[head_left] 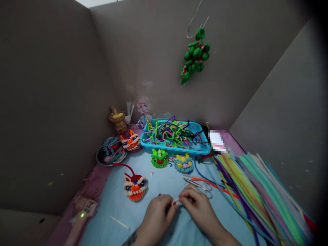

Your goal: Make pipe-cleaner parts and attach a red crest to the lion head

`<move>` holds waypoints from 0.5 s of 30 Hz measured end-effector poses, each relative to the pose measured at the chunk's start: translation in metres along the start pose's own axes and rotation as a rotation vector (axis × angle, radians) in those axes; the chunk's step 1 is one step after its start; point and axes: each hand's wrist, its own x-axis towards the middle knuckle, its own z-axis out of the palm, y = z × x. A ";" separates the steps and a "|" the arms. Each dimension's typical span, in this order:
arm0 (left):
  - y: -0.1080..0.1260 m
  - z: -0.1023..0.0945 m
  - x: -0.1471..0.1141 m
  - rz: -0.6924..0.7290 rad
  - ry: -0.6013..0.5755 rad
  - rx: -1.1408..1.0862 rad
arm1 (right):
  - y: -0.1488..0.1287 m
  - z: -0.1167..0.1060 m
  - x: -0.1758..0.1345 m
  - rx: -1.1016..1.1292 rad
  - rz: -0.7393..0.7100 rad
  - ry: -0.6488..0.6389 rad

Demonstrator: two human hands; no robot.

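Note:
Between my two hands is a short bent piece of white pipe cleaner [176, 201]. My left hand [159, 216] pinches one end of it with curled fingers. The other end is pinched by thumb and fingers of my right hand [198, 206]. Just beyond the right hand lie silver scissors [205, 187] and orange pipe cleaners [215, 184]. To the left of my hands rests a red, white and orange fuzzy lion head [135, 188], with a red stem trailing from it. A green fuzzy head [159, 159] and a blue-and-yellow one [183, 165] sit farther back.
A blue tray [174, 149] holds tangled pipe cleaner scraps. Long coloured pipe cleaners [269, 194] cover the right side. A pink tool with a green light [83, 218], a white stick [120, 222] and a metal bowl [99, 160] lie left. A green ornament [196, 53] hangs behind.

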 end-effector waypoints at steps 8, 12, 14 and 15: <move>0.001 -0.020 -0.035 0.016 0.124 -0.044 | -0.005 -0.006 -0.007 0.061 -0.029 -0.132; -0.033 -0.058 -0.078 -0.149 0.426 0.132 | -0.005 -0.006 -0.013 0.023 -0.032 -0.185; -0.055 -0.082 -0.099 -0.310 0.638 0.282 | -0.004 -0.005 -0.013 -0.006 -0.039 -0.193; -0.065 -0.094 -0.108 -0.419 0.736 0.347 | -0.004 -0.004 -0.013 -0.024 -0.046 -0.194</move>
